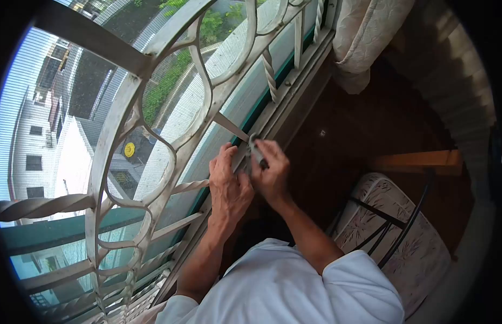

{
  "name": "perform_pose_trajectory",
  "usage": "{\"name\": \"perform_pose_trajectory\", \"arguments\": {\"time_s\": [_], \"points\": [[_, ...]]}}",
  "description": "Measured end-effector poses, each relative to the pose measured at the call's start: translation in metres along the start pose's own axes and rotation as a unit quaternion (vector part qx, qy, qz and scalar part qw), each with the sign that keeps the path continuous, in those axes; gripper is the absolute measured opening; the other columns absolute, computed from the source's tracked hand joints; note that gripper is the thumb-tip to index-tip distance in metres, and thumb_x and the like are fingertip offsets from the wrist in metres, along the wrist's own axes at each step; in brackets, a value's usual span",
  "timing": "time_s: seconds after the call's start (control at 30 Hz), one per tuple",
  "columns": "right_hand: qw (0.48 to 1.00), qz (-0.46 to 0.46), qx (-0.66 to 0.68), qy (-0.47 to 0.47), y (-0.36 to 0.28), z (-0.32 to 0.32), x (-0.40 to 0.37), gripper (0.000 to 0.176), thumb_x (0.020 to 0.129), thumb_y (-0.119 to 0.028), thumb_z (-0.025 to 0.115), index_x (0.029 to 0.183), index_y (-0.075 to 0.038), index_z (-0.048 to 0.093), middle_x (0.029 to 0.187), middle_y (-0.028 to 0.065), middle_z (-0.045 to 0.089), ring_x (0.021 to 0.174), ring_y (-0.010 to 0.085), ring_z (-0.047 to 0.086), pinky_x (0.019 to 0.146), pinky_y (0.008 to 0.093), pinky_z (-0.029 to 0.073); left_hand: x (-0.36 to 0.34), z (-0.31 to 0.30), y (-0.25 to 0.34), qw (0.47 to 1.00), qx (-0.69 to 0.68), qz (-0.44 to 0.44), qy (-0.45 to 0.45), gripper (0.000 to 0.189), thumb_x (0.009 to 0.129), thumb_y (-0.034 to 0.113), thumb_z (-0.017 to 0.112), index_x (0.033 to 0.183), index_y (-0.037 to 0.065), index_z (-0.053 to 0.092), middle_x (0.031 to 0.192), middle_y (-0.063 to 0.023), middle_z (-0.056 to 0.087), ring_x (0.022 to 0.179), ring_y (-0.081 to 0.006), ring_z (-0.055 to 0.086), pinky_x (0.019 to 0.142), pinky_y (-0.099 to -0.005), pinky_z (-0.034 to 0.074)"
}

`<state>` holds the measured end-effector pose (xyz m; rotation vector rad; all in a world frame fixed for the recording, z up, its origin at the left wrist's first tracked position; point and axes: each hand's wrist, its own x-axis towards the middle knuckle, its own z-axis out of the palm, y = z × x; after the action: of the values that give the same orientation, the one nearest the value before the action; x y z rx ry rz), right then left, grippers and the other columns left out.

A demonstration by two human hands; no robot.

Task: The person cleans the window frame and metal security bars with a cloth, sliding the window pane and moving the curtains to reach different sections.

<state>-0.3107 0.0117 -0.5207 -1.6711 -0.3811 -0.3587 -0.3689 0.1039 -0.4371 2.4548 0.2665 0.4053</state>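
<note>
My right hand point(273, 175) is closed round a small grey metal piece point(256, 148) with a curved loop at its upper end and a dark tip; motion blur hides its exact kind. Close beside it, my left hand point(226, 186) rests against the inner edge of the window frame point(302, 70), fingers bent and thumb toward the right hand. What lies between the left fingers and thumb is mostly hidden. A flat bar of the pale window grille point(232, 127) ends just above both hands.
Twisted bars point(270, 73) and curved grille work fill the left side. A quilted curtain point(364, 38) hangs at the top right. Lower right are a floral cushion point(418, 259), black metal tubes point(415, 208) and a wooden piece point(418, 161). Buildings and greenery show outside.
</note>
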Motion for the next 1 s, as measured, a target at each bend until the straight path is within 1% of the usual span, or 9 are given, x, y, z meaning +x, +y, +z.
{"name": "perform_pose_trajectory", "arguments": {"time_s": [0.17,0.23,0.33,0.43,0.53,0.83,0.87,0.9,1.0], "points": [[0.999,0.009,0.017,-0.026,-0.02,0.04,-0.009,0.045,0.079,0.006,0.066,0.124,0.008,0.064,0.111,0.0208,0.063,0.094,0.0398,0.066,0.078,0.0431,0.055,-0.026,-0.032,0.025,0.996,-0.001,0.072,0.059,0.036,0.082,-0.006,0.061,0.119,-0.004,0.062,0.124,-0.0273,0.065,0.108,-0.0443,0.065,0.095,-0.0489,0.051],[1.0,0.01,-0.006,0.003,-0.023,0.048,-0.009,0.045,0.08,0.003,0.064,0.125,0.008,0.063,0.109,0.0211,0.062,0.093,0.0408,0.066,0.078,0.0444,0.055,-0.038,-0.04,0.02,0.998,-0.014,0.044,0.046,0.024,0.086,-0.004,0.067,0.109,0.0,0.071,0.114,-0.0168,0.074,0.094,-0.0281,0.074,0.07,-0.0316,0.058],[0.998,-0.009,0.055,-0.042,-0.02,0.052,-0.036,0.044,0.083,-0.002,0.063,0.126,0.008,0.063,0.107,0.0217,0.062,0.093,0.0408,0.066,0.078,0.0451,0.055,-0.055,-0.044,0.004,0.996,-0.074,-0.026,0.047,0.02,0.086,-0.004,0.068,0.106,0.0,0.072,0.106,-0.015,0.076,0.084,-0.0222,0.075,0.065,-0.0295,0.056],[0.994,-0.052,0.029,-0.089,-0.023,0.039,-0.027,0.044,0.082,0.0,0.064,0.125,0.007,0.063,0.105,0.0213,0.062,0.093,0.0398,0.067,0.078,0.0443,0.056,-0.06,-0.05,0.004,0.994,-0.081,-0.072,0.012,0.025,0.081,-0.004,0.068,0.106,0.0,0.067,0.104,-0.0167,0.074,0.09,-0.0332,0.073,0.078,-0.04,0.057],[0.998,-0.003,-0.055,0.022,-0.024,0.055,-0.01,0.042,0.076,0.004,0.066,0.119,0.004,0.067,0.102,0.0195,0.063,0.092,0.038,0.067,0.079,0.0431,0.056,-0.061,-0.053,-0.014,0.997,-0.005,0.007,0.075,0.025,0.08,-0.004,0.07,0.104,0.001,0.067,0.099,-0.0153,0.074,0.084,-0.0314,0.073,0.075,-0.04,0.057],[0.996,-0.033,-0.059,-0.054,-0.032,0.044,-0.028,0.039,0.081,0.005,0.064,0.119,0.001,0.071,0.101,0.0158,0.07,0.088,0.0316,0.071,0.076,0.0382,0.057,-0.083,-0.065,-0.023,0.996,-0.075,-0.052,-0.004,0.018,0.084,0.0,0.07,0.101,0.0,0.066,0.096,-0.0174,0.072,0.082,-0.0302,0.073,0.072,-0.0403,0.057],[0.975,0.139,0.122,-0.12,-0.025,0.031,-0.033,0.034,0.087,0.004,0.062,0.119,0.001,0.071,0.101,0.0142,0.072,0.087,0.0272,0.073,0.076,0.0363,0.057,-0.086,-0.066,-0.023,0.996,-0.076,-0.051,-0.002,0.018,0.084,0.0,0.07,0.101,0.0,0.066,0.096,-0.0174,0.072,0.082,-0.0302,0.073,0.072,-0.0403,0.057],[0.89,0.304,0.294,-0.174,-0.02,0.015,-0.037,0.03,0.092,0.003,0.061,0.12,0.002,0.071,0.101,0.0127,0.075,0.086,0.0228,0.074,0.075,0.0344,0.058,-0.089,-0.066,-0.023,0.993,-0.069,-0.09,-0.019,0.018,0.085,0.003,0.071,0.102,0.0,0.066,0.095,-0.0168,0.072,0.08,-0.0301,0.072,0.071,-0.0404,0.057],[0.767,0.355,0.522,-0.12,-0.015,-0.03,-0.042,0.026,0.1,-0.007,0.057,0.119,0.004,0.07,0.102,0.0115,0.076,0.089,0.0188,0.074,0.081,0.0321,0.06,-0.099,-0.056,-0.027,0.994,-0.055,-0.093,-0.009,0.02,0.087,0.008,0.073,0.104,0.0,0.068,0.088,-0.0143,0.072,0.076,-0.0244,0.071,0.065,-0.0352,0.055]]}}
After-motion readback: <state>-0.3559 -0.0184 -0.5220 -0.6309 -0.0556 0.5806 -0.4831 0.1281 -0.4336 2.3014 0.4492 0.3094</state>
